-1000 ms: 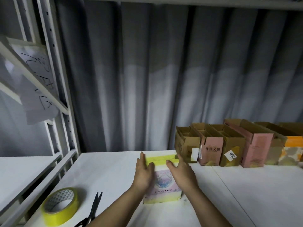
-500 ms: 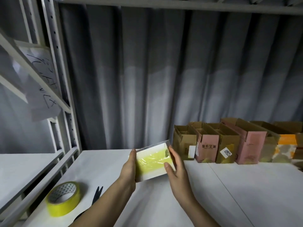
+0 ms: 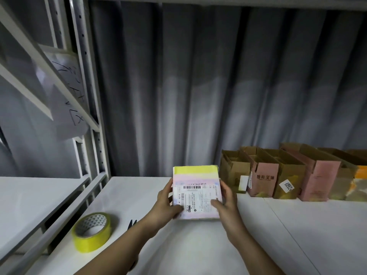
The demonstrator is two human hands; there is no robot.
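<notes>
- Box (image 3: 196, 192): flat and pastel, with a yellow band at its top edge and pink below. A white shipping label with a barcode faces the camera. It is held up between both hands over the white shelf surface (image 3: 198, 253), about mid-frame, just left of the carton row. Cannot tell whether its lower edge touches the surface.
- Left hand (image 3: 165, 205): grips the box's left edge. Its thumb (image 3: 177, 209) is curled onto the label's lower left corner. The other fingers are wrapped behind the box and hidden.
- Right hand (image 3: 227, 201): grips the right edge. Its thumb (image 3: 215, 203) is pressed on the label's lower right. The fingers are curled round the side, and their tips are out of sight behind the box.
- Roll of yellow tape (image 3: 91, 232): lies flat on the surface, well left of the hands.
- Scissors (image 3: 132, 223): only the dark blade tips show, between the tape and the left forearm.
- Row of open cardboard cartons (image 3: 278, 175): brown and pink, standing at the back right against the grey curtain (image 3: 198, 86).
- Handwritten paper sheet (image 3: 67, 100): hangs on the shelf frame, upper left.
</notes>
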